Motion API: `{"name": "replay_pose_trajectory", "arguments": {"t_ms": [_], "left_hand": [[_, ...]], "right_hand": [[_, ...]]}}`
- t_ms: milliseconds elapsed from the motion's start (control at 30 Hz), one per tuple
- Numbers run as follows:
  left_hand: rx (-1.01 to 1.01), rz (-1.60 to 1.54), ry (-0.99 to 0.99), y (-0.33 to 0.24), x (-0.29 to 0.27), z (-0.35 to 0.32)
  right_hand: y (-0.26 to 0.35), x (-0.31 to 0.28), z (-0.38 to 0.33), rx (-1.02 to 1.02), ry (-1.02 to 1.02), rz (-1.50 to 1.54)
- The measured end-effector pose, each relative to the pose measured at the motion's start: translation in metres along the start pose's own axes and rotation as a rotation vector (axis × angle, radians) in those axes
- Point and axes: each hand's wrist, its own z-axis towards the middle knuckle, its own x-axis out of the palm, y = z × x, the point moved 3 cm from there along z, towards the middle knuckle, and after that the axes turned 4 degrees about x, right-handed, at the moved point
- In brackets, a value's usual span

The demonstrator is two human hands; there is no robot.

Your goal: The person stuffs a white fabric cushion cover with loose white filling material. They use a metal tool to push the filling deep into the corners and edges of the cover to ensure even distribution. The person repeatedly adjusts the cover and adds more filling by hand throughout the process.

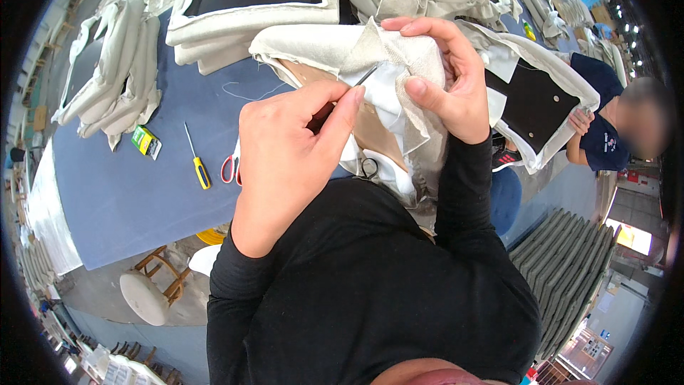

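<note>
Pinched between the thumb and fingers of my left hand (285, 150) is a thin dark metal rod (367, 75); its other end is hidden in the hand. Its tip points at the folded fabric of an upholstered panel (313, 43) with a beige cover, white lining and a brown board. My right hand (459, 75) grips the gathered beige corner of that cover, thumb in front and fingers over the top. The panel leans up in front of my body. Red-handled scissors (229, 170) lie partly behind my left hand.
On the blue table (128, 199) lie a yellow-handled screwdriver (201, 171) and a green-yellow packet (146, 142). Stacked beige panels (249, 28) stand at the back and left. At right a co-worker (605, 110) holds another black-backed panel (538, 107). A round stool (146, 296) stands lower left.
</note>
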Motion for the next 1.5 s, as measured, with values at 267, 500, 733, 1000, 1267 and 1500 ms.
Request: {"name": "replay_pose_trajectory", "arguments": {"t_ms": [267, 500, 733, 1000, 1267, 1500], "left_hand": [[0.08, 0.133, -0.02, -0.011, 0.0, 0.016], [0.051, 0.205, 0.014, -0.025, -0.004, 0.021], [-0.048, 0.197, 0.096, -0.038, -0.017, 0.017], [-0.008, 0.282, 0.084, -0.056, -0.027, -0.005], [-0.045, 0.226, 0.11, -0.051, -0.041, -0.018], [-0.17, 0.047, 0.173, -0.027, -0.058, -0.022]], "right_hand": [[-0.002, 0.001, 0.002, 0.019, 0.001, 0.048], [-0.001, 0.005, -0.003, -0.009, -0.01, 0.033], [-0.001, 0.003, -0.008, -0.058, 0.021, -0.029], [0.006, 0.017, -0.028, -0.027, -0.004, 0.061], [0.005, 0.035, -0.038, -0.082, 0.15, -0.026], [0.004, 0.039, -0.027, -0.101, 0.212, -0.122]]}}
